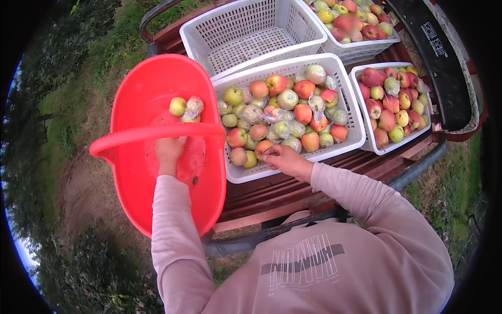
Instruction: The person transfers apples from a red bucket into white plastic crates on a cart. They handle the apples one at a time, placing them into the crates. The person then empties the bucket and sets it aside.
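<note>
My left hand [170, 152] is inside a red plastic basket [130, 188], below its arched handle [157, 137]. The handle covers most of its fingers, so I cannot tell what they hold. Just beyond them lie a yellow-green apple [178, 107] and a plastic-wrapped apple [194, 105], with part of another beside them. Over the near left corner of a white crate [361, 131], my right hand [287, 161] has its thumb and fingers closed on a reddish apple [263, 147]. Red and green apples fill this crate, several of them in clear film.
Behind stands a white crate [251, 31] with bare slotted walls. Crates of apples stand at the far right [361, 49] and right [384, 149]. All rest on a red slatted cart bed [251, 201] with a dark metal rail [418, 167]. Grass [47, 172] lies to the left.
</note>
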Available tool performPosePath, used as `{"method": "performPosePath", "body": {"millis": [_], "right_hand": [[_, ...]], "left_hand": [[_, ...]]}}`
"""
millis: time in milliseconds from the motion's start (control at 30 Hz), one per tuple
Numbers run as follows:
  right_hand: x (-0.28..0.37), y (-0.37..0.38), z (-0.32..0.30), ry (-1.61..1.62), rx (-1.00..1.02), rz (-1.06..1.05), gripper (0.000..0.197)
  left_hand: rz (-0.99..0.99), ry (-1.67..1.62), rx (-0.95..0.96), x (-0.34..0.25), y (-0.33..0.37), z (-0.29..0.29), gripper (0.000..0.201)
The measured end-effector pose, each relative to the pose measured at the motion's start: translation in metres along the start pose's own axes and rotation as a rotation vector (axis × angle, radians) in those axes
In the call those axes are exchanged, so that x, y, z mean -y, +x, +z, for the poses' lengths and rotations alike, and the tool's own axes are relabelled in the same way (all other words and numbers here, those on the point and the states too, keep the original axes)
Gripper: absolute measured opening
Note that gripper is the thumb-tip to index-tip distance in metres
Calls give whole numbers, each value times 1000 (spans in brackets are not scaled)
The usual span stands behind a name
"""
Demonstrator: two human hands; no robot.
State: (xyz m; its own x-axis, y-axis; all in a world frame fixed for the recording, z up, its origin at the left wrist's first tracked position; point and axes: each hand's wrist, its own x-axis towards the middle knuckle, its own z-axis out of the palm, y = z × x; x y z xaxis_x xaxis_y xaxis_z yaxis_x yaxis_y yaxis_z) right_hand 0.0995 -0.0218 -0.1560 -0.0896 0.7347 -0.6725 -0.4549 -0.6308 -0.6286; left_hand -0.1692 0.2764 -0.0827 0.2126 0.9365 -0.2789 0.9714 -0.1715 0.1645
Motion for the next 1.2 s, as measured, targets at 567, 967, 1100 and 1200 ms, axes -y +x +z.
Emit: {"method": "performPosePath", "body": {"millis": [567,967,1100,1200], "right_hand": [[69,-76,51,412,340,126,54],[43,7,-31,163,-222,75,59],[51,10,-24,215,-203,59,66],[49,9,-20,294,-164,71,61]], "left_hand": [[266,-668,977,-124,-156,-99,63],[502,-71,-62,-33,1,-38,63],[520,-9,-54,-68,20,-14,71],[514,219,-50,-84,34,5,69]]}}
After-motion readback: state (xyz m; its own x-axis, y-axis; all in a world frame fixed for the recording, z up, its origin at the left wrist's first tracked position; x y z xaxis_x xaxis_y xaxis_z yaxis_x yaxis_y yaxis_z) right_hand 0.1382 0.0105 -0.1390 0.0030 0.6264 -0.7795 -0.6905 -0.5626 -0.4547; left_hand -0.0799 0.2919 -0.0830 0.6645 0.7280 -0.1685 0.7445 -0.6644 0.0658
